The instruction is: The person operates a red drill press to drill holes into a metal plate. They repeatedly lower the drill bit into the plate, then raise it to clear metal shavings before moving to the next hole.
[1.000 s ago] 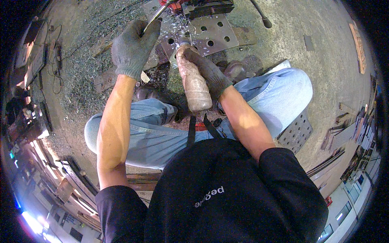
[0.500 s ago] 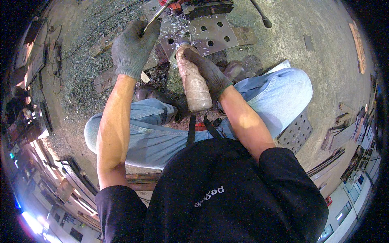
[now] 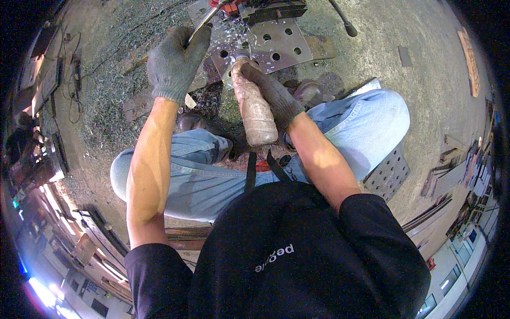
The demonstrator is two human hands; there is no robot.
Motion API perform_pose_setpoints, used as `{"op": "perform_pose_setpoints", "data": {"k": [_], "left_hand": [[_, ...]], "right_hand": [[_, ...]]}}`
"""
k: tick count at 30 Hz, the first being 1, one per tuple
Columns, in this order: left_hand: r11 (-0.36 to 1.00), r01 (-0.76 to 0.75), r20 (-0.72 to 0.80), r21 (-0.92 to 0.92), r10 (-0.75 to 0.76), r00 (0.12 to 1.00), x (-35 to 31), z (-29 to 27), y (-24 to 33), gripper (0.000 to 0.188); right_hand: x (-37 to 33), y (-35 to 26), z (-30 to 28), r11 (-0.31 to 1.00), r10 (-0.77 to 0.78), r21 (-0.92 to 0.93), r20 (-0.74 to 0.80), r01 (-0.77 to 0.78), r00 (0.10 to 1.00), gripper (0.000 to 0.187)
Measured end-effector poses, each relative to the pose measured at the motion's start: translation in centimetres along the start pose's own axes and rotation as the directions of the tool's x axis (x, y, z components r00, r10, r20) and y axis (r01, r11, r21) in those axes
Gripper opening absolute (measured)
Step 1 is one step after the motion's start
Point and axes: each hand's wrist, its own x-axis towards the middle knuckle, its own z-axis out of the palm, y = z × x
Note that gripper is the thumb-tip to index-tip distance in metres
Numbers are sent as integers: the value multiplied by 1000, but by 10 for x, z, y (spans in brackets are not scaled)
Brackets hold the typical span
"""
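Observation:
My left hand (image 3: 177,63), in a grey knitted glove, is closed around a slim metal rod-like handle (image 3: 204,23) that runs up to a red machine (image 3: 231,7) at the top edge. My right hand (image 3: 271,91), in a darker, stained glove, wraps round a dirty plastic bottle (image 3: 256,119). The bottle tilts with its neck pointing away from me, over the near edge of a steel plate (image 3: 255,63) with round holes. Whitish splashes and metal shavings lie on the plate beneath the machine. Only the lower part of the machine shows.
Curly metal shavings (image 3: 114,80) cover the floor on the left. A dark cable end (image 3: 349,27) lies at the upper right. Another perforated plate (image 3: 388,174) rests beside my right knee. Metal bars and a wooden strip (image 3: 468,63) lie along the right side.

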Motion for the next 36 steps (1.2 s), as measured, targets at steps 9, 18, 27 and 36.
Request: {"op": "perform_pose_setpoints", "data": {"k": [9, 18, 27, 36], "left_hand": [[1000, 11, -5, -18, -12, 1000, 0, 2, -1, 52], [1000, 6, -11, 14, -6, 1000, -1, 1, -3, 52], [999, 50, 26, 17, -50, 998, -1, 0, 1, 53], [998, 50, 35, 47, -52, 998, -1, 0, 3, 55]], "right_hand": [[6, 3, -4, 1000, 2, -18, -13, -2, 1000, 24], [6, 3, -1, 998, -49, -40, 53, 51, 997, 12], [11, 3, -7, 997, -5, 76, 65, 0, 998, 18], [14, 4, -14, 1000, -16, 7, 69, 16, 997, 21]]}}
